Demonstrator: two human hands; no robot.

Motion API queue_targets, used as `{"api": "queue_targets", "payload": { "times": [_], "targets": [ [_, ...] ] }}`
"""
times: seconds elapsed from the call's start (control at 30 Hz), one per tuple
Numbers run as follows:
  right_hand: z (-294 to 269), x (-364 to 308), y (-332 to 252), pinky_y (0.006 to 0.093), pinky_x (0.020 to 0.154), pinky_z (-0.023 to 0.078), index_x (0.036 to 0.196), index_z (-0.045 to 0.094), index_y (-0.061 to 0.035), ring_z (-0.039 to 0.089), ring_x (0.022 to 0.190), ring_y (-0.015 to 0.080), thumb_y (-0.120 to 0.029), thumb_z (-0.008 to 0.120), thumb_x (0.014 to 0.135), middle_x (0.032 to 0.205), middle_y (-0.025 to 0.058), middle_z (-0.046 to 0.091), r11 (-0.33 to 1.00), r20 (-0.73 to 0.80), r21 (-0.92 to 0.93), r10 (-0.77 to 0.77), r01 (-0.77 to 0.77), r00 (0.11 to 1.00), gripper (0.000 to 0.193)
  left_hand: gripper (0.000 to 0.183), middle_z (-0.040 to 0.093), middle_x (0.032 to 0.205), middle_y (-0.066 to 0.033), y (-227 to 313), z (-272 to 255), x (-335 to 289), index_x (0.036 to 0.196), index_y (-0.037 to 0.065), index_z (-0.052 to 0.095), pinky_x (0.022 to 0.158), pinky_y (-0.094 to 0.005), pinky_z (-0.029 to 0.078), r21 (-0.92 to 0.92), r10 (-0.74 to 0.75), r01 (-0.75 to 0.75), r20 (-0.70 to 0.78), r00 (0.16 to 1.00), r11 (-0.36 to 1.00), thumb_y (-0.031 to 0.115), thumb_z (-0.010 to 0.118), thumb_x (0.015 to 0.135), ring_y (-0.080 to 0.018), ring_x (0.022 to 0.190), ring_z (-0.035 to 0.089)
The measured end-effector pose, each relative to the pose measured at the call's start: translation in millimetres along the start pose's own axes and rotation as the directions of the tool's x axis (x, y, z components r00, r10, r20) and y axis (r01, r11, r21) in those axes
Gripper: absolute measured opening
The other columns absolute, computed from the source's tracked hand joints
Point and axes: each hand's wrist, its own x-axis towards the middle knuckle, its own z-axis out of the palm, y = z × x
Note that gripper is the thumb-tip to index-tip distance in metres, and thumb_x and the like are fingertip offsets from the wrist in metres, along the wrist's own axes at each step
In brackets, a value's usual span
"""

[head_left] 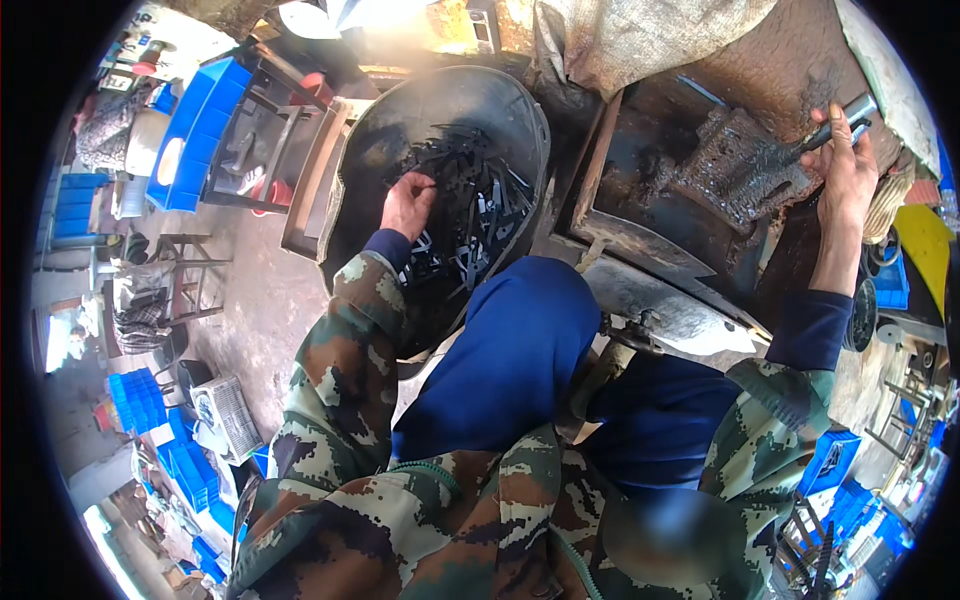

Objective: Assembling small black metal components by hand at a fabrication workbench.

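Note:
My left hand (408,207) is over a large dark basin (375,130), its fingers curled together; whatever they may hold is too small to make out. Beneath it lies a heap of thin black and grey metal strips (480,195). Off to the right, my right hand (845,170) is wrapped round a dark, metallic cylindrical handle (856,108). Beside that hand, a rough, dirt-caked block (745,170) with a pitted, wet-looking surface sits in a wood-edged tray (600,150). Whether the handle joins the block I cannot tell.
A pale cloth sack (650,40) hangs over the tray's far side. My knees, in blue trousers (530,320), are close below the basin and tray. Blue plastic bins (200,130) and a wooden stool (190,270) stand to the left, with more bins lower left.

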Motion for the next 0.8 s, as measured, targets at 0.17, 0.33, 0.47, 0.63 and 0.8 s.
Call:
{"api": "queue_targets", "payload": {
  "times": [0.17, 0.33, 0.47, 0.63, 0.8],
  "targets": [
    [-7.5, 3.1, -3.5, 0.0222, 0.048, 0.05, 0.11, 0.059, 0.0011, 0.039, 0.047, 0.0018, -0.023, 0.068, 0.091, 0.076, 0.003, 0.064, 1.0, 0.001, -0.006, -0.021, 0.021, 1.0, 0.033, 0.014, 0.063, 0.075, -0.0072, 17.4, -5.0, -3.6, 0.095, 0.0, 0.06, 0.065, -0.0285, 0.049, -0.157, -0.005, -0.016, -0.126, 0.992, 0.987, 0.011, 0.06, 0.086, -0.0146, 0.068, 0.06],
    [-5.0, 4.9, 4.4, 0.0223, 0.048, 0.05, 0.11, 0.059, 0.0006, 0.039, 0.047, 0.0018, -0.024, 0.068, 0.091, 0.076, 0.0027, 0.065, 0.999, 0.016, 0.03, -0.025, 0.025, 1.0, 0.032, 0.013, 0.059, 0.074, 0.0012, 94.4, -30.8, -19.4, 0.094, 0.002, 0.06, 0.058, -0.022, 0.042, -0.443, -0.16, 0.156, 0.028, 0.987, 0.883, 0.013, 0.061, 0.089, -0.0057, 0.064, 0.051],
    [-9.3, 5.5, -2.1, 0.0223, 0.047, 0.05, 0.108, 0.059, -0.0013, 0.041, 0.047, 0.0026, -0.024, 0.067, 0.091, 0.084, 0.0057, 0.068, 1.0, -0.003, 0.008, -0.022, 0.022, 1.0, 0.03, 0.009, 0.052, 0.067, 0.0038, 153.9, -20.4, -24.9, 0.092, 0.005, 0.06, 0.047, -0.0202, 0.031, -0.65, -0.117, 0.171, 0.126, 0.985, 0.74, 0.014, 0.06, 0.091, -0.0033, 0.053, 0.041],
    [1.0, -5.2, -9.0, 0.0203, 0.042, 0.044, 0.106, 0.064, -0.0035, 0.046, 0.044, 0.0041, -0.027, 0.067, 0.091, 0.061, -0.0052, 0.053, 1.0, -0.046, -0.015, -0.027, 0.026, 0.999, 0.028, 0.011, 0.046, 0.06, 0.0005, 202.9, -9.6, -29.5, 0.092, 0.002, 0.06, 0.042, -0.022, 0.025, -0.806, -0.021, 0.309, 0.347, 0.938, 0.504, 0.013, 0.056, 0.091, -0.006, 0.045, 0.034],
    [-1.8, -3.5, -5.7, 0.0207, 0.042, 0.044, 0.105, 0.061, -0.0045, 0.045, 0.045, 0.0038, -0.026, 0.066, 0.092, 0.089, 0.0053, 0.07, 0.998, -0.025, -0.024, -0.056, 0.055, 0.998, 0.026, 0.015, 0.048, 0.062, 0.001, 256.2, 4.8, -36.8, 0.093, 0.004, 0.063, 0.044, -0.0208, 0.027, -0.814, 0.174, 0.266, 0.404, 0.898, 0.517, 0.018, 0.058, 0.093, -0.005, 0.049, 0.038]
  ]
}}
